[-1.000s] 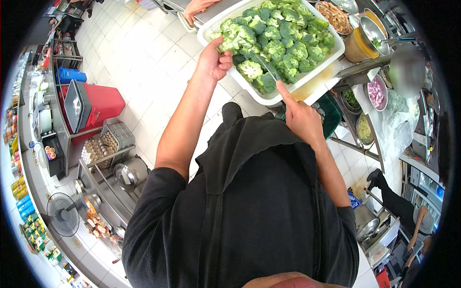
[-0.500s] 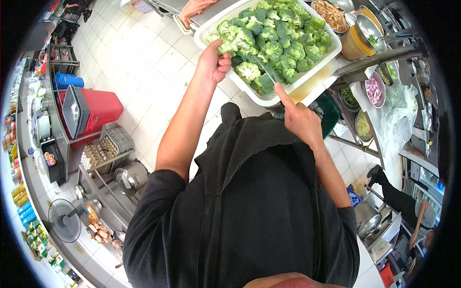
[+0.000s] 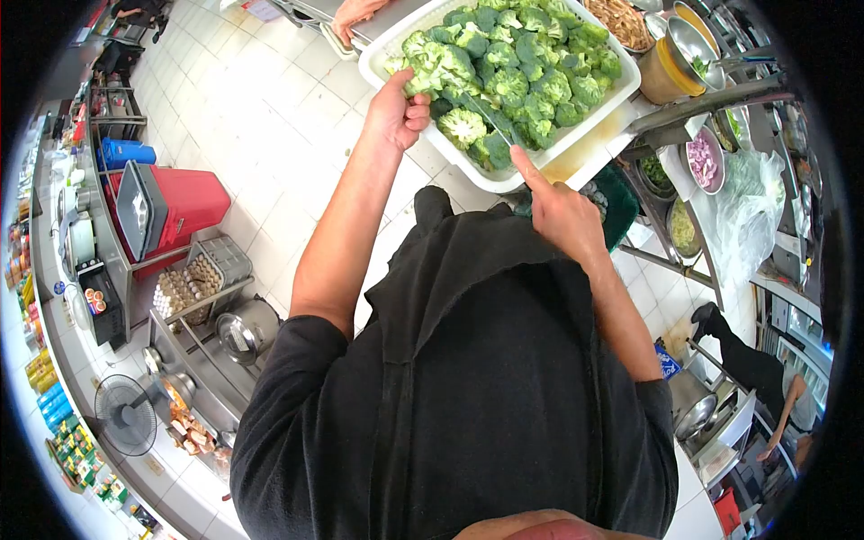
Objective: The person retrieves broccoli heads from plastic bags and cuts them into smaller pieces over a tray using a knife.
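Observation:
My left hand [image 3: 398,110] is closed around the stem end of a large head of broccoli [image 3: 439,67], over the left side of a white plastic tub [image 3: 490,183]. In my right hand [image 3: 560,202] is a knife [image 3: 492,118]; its handle is hidden in the fist, and the index finger lies stretched along the blade's back. The thin blade points up and left, beside the held broccoli. Cut broccoli florets [image 3: 540,72] fill the tub, and one pale-cut piece [image 3: 462,128] lies near its front left corner.
Right of the tub stand a bowl of brownish strips [image 3: 621,25], stacked metal bowls [image 3: 688,49] and a bowl of chopped purple onion [image 3: 703,162]. Under the tub's right side is a green bin [image 3: 621,209]. Another person's hand [image 3: 358,13] rests beyond the tub. A person [image 3: 765,373] stands far right.
The tub and both hands sit slightly higher and further left in view. The knife blade has shifted a little against the broccoli. The far-right person's arm has moved.

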The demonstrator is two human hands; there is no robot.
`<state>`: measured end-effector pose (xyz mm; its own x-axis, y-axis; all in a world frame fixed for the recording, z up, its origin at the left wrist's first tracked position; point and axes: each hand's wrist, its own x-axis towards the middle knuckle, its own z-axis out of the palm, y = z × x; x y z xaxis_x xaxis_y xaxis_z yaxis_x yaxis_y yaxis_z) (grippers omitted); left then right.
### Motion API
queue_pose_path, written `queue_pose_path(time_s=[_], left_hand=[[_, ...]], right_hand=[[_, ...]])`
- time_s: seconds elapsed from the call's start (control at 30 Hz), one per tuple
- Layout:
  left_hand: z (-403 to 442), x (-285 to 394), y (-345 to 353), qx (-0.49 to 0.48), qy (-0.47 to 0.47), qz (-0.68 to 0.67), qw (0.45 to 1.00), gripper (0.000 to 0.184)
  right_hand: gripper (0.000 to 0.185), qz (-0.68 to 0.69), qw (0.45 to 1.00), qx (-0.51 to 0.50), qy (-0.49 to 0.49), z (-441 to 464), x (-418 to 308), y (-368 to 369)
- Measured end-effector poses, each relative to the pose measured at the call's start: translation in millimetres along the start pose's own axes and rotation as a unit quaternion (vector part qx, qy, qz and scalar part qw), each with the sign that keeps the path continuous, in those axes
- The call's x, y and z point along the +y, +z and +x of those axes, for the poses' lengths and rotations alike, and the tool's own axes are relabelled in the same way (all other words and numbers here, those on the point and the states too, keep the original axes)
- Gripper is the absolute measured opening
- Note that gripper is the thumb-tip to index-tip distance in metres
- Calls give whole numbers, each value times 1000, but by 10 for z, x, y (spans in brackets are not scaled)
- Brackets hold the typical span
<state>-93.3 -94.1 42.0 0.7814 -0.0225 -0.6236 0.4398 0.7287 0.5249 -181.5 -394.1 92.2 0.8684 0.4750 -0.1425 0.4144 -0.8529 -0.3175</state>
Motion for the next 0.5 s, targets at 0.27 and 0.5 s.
queue_pose_path(time_s=[0.27,0.5], left_hand=[[41,14,-17,5,1,38,999,23],[-117,-104,93,21,86,122,989,18]], right_hand=[[71,101,994,-41,21,224,-52,-53],[68,224,974,-5,18,-164,135,-157]])
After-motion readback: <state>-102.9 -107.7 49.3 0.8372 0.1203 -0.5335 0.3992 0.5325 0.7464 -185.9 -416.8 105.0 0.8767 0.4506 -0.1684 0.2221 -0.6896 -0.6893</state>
